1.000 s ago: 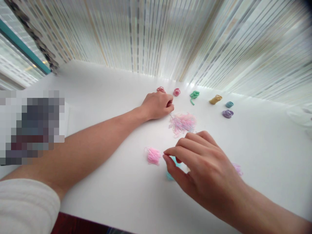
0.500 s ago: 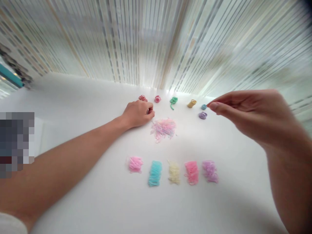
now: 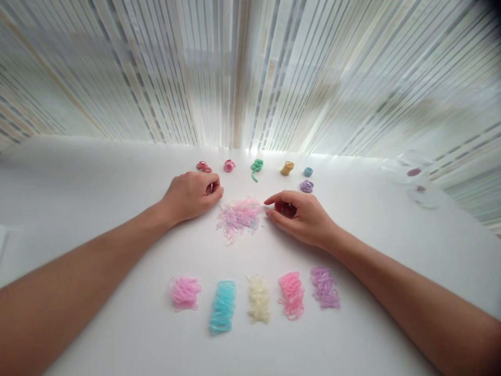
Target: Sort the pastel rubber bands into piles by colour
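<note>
A mixed heap of thin pastel elastic bands (image 3: 239,216) lies in the middle of the white table (image 3: 117,172). My left hand (image 3: 191,196) rests as a loose fist just left of the heap, fingers curled. My right hand (image 3: 300,215) is at the heap's right edge, thumb and forefinger brought together at the bands. Nearer to me lie sorted heaps: pink (image 3: 183,291), turquoise (image 3: 223,306), cream (image 3: 259,298), hot pink (image 3: 291,293) and lilac (image 3: 324,286).
Beyond the heap is a row of thicker hair ties: red (image 3: 203,166), pink (image 3: 229,165), green (image 3: 256,166), yellow (image 3: 287,168), blue (image 3: 308,172), purple (image 3: 306,186). A clear container (image 3: 415,180) stands far right. A striped curtain (image 3: 250,73) hangs behind.
My right hand rose from the near heaps towards the far hair ties, then came down to the right edge of the mixed heap. The view shifted left; my left hand stayed put.
</note>
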Motion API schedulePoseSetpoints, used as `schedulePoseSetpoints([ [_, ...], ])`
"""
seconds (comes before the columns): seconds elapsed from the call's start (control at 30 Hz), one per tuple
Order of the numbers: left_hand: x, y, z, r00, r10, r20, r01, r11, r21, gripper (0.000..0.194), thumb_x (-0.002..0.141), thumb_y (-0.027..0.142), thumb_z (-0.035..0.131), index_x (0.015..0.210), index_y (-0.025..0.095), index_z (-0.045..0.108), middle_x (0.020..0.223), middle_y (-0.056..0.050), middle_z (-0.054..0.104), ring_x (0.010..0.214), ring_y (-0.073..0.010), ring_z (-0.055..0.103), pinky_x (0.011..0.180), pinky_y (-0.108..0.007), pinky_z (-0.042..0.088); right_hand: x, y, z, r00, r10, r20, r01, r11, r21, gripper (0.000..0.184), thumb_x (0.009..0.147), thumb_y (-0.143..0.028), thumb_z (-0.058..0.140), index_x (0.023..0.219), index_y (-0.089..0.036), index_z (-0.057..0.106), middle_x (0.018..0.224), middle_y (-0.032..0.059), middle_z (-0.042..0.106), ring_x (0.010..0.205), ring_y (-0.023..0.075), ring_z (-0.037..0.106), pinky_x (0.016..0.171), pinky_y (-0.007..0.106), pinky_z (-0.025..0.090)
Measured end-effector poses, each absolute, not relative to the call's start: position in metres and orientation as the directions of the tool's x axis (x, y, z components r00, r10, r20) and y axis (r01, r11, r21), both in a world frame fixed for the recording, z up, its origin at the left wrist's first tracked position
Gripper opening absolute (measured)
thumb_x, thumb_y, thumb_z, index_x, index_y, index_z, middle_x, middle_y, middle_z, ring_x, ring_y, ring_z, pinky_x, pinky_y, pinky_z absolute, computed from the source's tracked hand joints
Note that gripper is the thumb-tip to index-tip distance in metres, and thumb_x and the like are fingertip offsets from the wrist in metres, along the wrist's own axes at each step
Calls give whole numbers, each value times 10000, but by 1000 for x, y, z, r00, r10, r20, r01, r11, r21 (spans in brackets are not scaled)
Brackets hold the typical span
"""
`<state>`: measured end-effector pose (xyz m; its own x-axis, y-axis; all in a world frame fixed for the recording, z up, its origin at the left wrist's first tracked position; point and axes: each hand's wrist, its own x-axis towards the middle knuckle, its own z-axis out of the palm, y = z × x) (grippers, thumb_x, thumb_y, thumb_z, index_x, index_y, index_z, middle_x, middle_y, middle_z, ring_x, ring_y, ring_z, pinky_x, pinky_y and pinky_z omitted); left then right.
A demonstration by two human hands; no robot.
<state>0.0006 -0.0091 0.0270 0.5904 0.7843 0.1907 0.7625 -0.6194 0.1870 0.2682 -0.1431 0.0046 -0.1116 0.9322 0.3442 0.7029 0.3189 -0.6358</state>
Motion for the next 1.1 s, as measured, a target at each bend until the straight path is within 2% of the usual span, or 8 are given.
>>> schedulePoseSetpoints([
  [0.27, 0, -9, 27, 592, 784, 186, 764, -620, 177, 282, 953, 413, 545, 733, 236, 547, 800, -35, 750, 725, -225, 649, 651, -345, 332, 264, -141, 6, -122, 910, 396, 767, 340, -545, 132, 956, -263, 749, 961, -172, 845, 733, 21, 724, 598, 131, 566, 622, 283, 452],
  [0.6, 2, -9, 28, 574, 799, 179, 776, -600, 194, 247, 924, 417, 560, 761, 249, 640, 795, -37, 731, 740, -240, 657, 670, -354, 350, 260, -142, 2, -160, 890, 428, 821, 360, -443, 172, 998, -239, 706, 947, -177, 857, 758, 39, 744, 617, 140, 616, 663, 284, 479],
  [0.83, 1, -9, 27, 578, 796, 180, 768, -605, 211, 256, 914, 433, 540, 750, 244, 592, 785, -41, 714, 730, -233, 639, 666, -357, 328, 260, -143, 3, -169, 870, 464, 808, 391, -440, 172, 984, -208, 692, 930, -167, 849, 750, 36, 745, 599, 136, 604, 644, 283, 467],
  [1.1, 1, -8, 26, 581, 792, 185, 764, -610, 213, 251, 919, 420, 554, 760, 240, 628, 794, -44, 722, 741, -235, 641, 671, -359, 339, 260, -145, 5, -102, 843, 527, 791, 390, -471, 157, 964, -197, 698, 895, -174, 837, 708, 16, 731, 580, 129, 550, 614, 289, 431],
])
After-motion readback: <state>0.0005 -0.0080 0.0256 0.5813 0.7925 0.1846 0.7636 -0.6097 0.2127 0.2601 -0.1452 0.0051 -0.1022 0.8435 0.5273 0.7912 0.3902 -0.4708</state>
